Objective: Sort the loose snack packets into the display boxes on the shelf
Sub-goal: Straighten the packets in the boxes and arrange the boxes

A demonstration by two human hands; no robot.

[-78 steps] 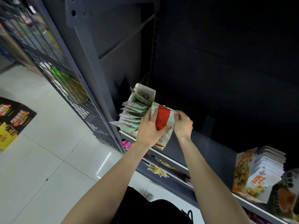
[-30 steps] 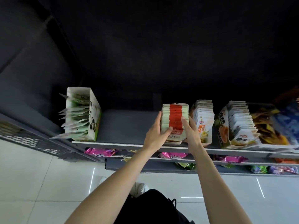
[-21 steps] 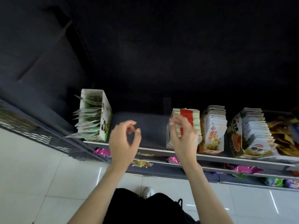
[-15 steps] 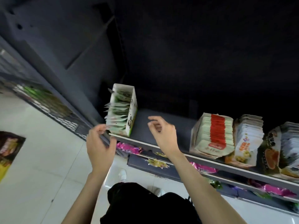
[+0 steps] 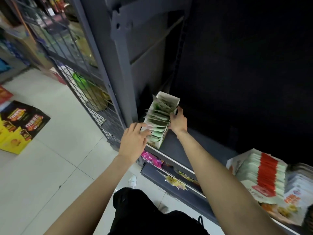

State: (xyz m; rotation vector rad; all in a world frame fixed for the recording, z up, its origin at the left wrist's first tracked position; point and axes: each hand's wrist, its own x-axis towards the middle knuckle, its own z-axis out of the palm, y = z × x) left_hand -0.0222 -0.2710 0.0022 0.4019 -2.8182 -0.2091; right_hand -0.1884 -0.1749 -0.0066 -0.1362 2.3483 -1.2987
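The shelf (image 5: 171,146) runs along dark racking, and at its left end stands the green box (image 5: 163,134), open-topped thin card, crammed with packets (image 5: 156,121) fanned unevenly, some poking over the left side. It looks light but easily crushed, so I'd take it low by the side walls. The packets seem thin, slick and floppy. The right hand (image 5: 177,122) grips the box's right wall; the left hand (image 5: 134,141) lies relaxed, fingertips touching the front packets.
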